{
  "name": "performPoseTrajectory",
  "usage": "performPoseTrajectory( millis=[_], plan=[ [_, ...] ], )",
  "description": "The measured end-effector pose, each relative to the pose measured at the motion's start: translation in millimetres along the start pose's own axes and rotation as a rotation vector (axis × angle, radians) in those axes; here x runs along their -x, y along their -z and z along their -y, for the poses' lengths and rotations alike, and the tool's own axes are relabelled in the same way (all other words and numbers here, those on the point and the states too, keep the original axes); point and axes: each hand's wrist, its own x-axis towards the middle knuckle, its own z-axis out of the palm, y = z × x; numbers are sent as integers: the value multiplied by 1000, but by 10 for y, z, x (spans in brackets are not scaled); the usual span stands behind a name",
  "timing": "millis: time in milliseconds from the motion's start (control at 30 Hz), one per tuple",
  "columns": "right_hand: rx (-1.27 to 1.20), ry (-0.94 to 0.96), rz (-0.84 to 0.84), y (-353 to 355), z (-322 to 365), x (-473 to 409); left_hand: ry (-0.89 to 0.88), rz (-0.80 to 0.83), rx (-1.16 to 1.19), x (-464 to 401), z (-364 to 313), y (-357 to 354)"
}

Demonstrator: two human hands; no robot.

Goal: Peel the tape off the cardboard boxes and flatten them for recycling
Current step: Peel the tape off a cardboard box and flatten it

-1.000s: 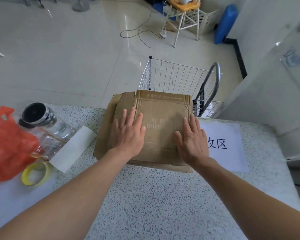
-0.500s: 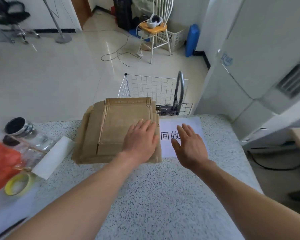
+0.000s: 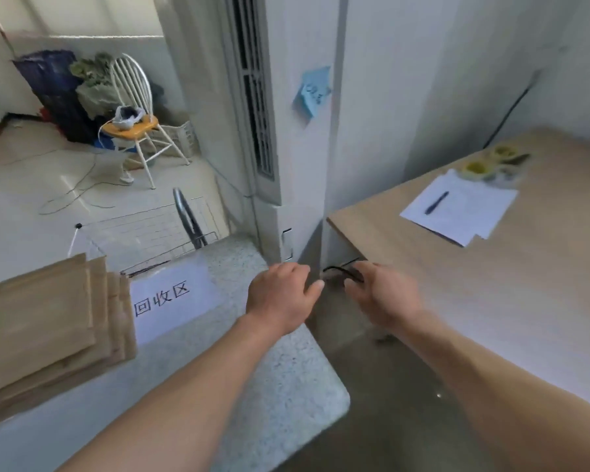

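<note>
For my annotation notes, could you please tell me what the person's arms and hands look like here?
Both forearms are bare, with no sleeves in view. The left hand and right hand wear no gloves, and no watch, bracelet or ring shows on either, though the picture is slightly blurred.

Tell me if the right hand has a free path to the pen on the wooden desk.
Probably yes. The right hand holds nothing, and only bare wooden desk lies between it and the pen on the papers.

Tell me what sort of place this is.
Probably an office or workroom with a recycling corner: a paper sign on the speckled counter beside flattened cardboard, a floor-standing air conditioner, and a wooden desk with papers.
</note>
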Motion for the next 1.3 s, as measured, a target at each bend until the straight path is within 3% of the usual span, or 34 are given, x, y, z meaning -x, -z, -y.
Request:
performPoseTrajectory(
  millis=[467, 967, 1300],
  plan=[
    [120, -611, -154, 1133, -2709, 1055, -568, 64, 4, -951, -3100, -416],
    [181, -1124, -282, 1672, -4203, 1837, -1048, 168, 0, -1597, -5247, -932],
    [107, -1262, -313, 1789, -5490, 2360, -1172, 209, -60, -1633, -6711, -1335]
  ],
)
